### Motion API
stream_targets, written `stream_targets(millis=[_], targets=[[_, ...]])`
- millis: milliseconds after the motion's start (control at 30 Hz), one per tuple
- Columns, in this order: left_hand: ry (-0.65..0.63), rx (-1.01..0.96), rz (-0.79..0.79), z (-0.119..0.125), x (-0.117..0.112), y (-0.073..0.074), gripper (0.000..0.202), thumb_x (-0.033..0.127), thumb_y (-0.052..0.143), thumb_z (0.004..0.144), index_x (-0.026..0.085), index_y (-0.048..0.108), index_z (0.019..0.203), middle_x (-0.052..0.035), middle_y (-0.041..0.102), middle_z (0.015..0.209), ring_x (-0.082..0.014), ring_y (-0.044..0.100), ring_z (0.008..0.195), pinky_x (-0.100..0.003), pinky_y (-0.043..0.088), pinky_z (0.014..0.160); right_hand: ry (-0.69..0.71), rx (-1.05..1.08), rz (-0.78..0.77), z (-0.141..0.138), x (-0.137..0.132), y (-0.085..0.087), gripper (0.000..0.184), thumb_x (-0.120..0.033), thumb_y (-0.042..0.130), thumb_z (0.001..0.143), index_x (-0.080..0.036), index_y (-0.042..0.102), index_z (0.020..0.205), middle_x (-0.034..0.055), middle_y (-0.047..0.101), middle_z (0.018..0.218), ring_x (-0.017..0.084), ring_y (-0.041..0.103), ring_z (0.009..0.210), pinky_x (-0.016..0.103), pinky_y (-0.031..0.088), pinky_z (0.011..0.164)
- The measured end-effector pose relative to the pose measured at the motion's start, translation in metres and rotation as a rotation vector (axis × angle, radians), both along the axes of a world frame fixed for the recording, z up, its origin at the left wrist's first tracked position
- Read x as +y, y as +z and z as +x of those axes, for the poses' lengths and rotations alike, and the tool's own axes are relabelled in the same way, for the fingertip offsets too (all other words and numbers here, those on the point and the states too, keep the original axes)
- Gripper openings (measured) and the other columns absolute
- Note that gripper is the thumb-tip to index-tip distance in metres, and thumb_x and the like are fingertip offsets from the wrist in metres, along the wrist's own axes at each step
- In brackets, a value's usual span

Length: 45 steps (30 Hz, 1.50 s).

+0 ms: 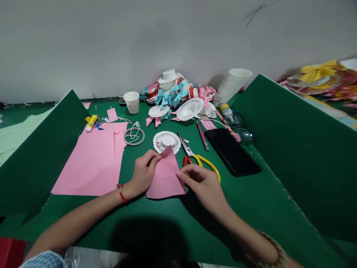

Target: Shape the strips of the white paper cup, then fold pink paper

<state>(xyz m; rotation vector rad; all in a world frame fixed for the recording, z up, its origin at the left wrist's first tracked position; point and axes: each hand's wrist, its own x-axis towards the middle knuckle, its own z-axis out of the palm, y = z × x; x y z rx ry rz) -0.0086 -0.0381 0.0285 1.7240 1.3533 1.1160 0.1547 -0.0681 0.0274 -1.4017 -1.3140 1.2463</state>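
Note:
Between my two hands is a piece of pink paper (166, 181), slightly bent, with a short line or slit across its middle. My left hand (145, 172) pinches its upper left edge between thumb and fingers. At the right edge, my right hand (202, 184) grips it with thumb and forefinger. Just beyond the paper lies a small white paper hat (168, 140) with a scalloped, cut-out brim, partly covered by the paper's top corner. Scissors with yellow handles (199, 158) rest beside my right hand, blades pointing away; a red-handled tool (186, 160) shows next to them.
Pink sheets (89, 160) and a glue stick (92, 123) lie left, near a tape ring (134, 136). A paper cup (132, 102), decorated hats (173, 93) and stacked cups (234, 83) stand behind. A phone (232, 150), cutter (202, 136) and glasses (242, 135) lie right. Green partitions (301, 149) flank the table.

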Motion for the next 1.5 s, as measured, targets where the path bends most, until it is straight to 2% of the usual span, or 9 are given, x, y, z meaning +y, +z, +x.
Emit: stream_targets(millis=[133,267,400,667,833,1000,1167,1367,1500], targets=[[-0.082,0.002,-0.052,-0.005,0.003,0.001,0.018,0.026,0.049,0.082,0.017,0.052,0.067,0.0024,0.049,0.062,-0.0094,0.041,0.058,-0.022,0.033,0.054,0.135,-0.042,-0.048,0.007,0.003,0.003,0.021,-0.039,0.061,0.068,-0.019,0.056,0.064,0.0004,0.057,0.057,0.013,0.054,0.054,0.026,0.045,0.052],[-0.277,0.026,-0.153,-0.005,0.002,0.007,0.019,0.027,0.05,0.083,0.015,0.053,0.068,0.0024,0.05,0.063,-0.0087,0.042,0.059,-0.021,0.033,0.055,0.142,-0.116,0.104,0.008,0.015,0.017,0.025,-0.034,0.064,0.065,-0.018,0.06,0.085,0.0032,0.064,0.071,0.015,0.059,0.062,0.026,0.047,0.055],[-0.389,0.09,-0.212,-0.007,-0.001,0.014,0.023,0.032,0.049,0.084,0.015,0.057,0.072,0.0031,0.049,0.062,-0.008,0.038,0.057,-0.021,0.03,0.053,0.203,-0.261,0.265,0.006,0.023,0.03,0.012,-0.028,0.058,0.073,-0.019,0.066,0.069,0.0037,0.068,0.071,0.015,0.06,0.065,0.025,0.044,0.059],[-0.535,0.229,-0.185,-0.019,0.0,0.016,0.025,0.03,0.043,0.086,0.015,0.061,0.076,0.0027,0.048,0.06,-0.0079,0.037,0.055,-0.021,0.03,0.052,0.293,-0.306,0.184,0.006,0.026,0.022,0.011,-0.021,0.053,0.068,-0.019,0.062,0.061,0.0007,0.066,0.063,0.014,0.057,0.061,0.023,0.042,0.056],[-0.539,0.269,-0.239,-0.014,0.002,0.017,0.019,0.022,0.042,0.083,0.016,0.06,0.081,0.0077,0.03,0.048,-0.0067,0.024,0.046,-0.02,0.019,0.043,0.33,-0.447,0.378,-0.001,0.023,0.018,0.008,-0.014,0.05,0.066,-0.019,0.053,0.06,-0.0014,0.055,0.058,0.01,0.048,0.055,0.021,0.037,0.053],[-0.497,0.331,-0.164,-0.018,0.008,0.025,0.013,0.014,0.045,0.075,0.016,0.057,0.069,0.0073,0.036,0.048,-0.0059,0.028,0.047,-0.019,0.022,0.046,0.25,-0.499,0.447,0.011,0.033,0.017,0.008,-0.013,0.048,0.065,-0.019,0.051,0.06,-0.0009,0.055,0.058,0.011,0.049,0.055,0.022,0.038,0.054],[-0.417,0.306,-0.158,-0.021,0.014,0.027,0.011,0.014,0.044,0.073,0.016,0.053,0.066,0.0066,0.037,0.05,-0.0058,0.028,0.048,-0.02,0.022,0.047,0.013,-0.389,0.371,0.029,0.045,0.014,0.003,-0.02,0.052,0.067,-0.019,0.054,0.066,0.0028,0.061,0.065,0.015,0.056,0.061,0.027,0.045,0.061],[-0.434,0.287,-0.188,-0.015,0.009,0.023,0.012,0.018,0.043,0.075,0.016,0.052,0.066,0.0072,0.032,0.049,-0.0064,0.027,0.048,-0.02,0.021,0.046,0.232,-0.09,0.176,0.009,0.037,0.006,0.016,-0.033,0.058,0.071,-0.018,0.063,0.071,0.0031,0.065,0.067,0.014,0.057,0.059,0.025,0.045,0.055],[-0.457,0.351,-0.174,-0.016,0.01,0.026,0.01,0.012,0.041,0.068,0.016,0.046,0.06,0.0066,0.034,0.05,-0.0066,0.028,0.05,-0.02,0.023,0.048,0.137,-0.043,0.13,0.012,0.038,0.006,0.018,-0.034,0.064,0.067,-0.018,0.063,0.06,0.0014,0.062,0.058,0.013,0.055,0.054,0.025,0.044,0.053]])
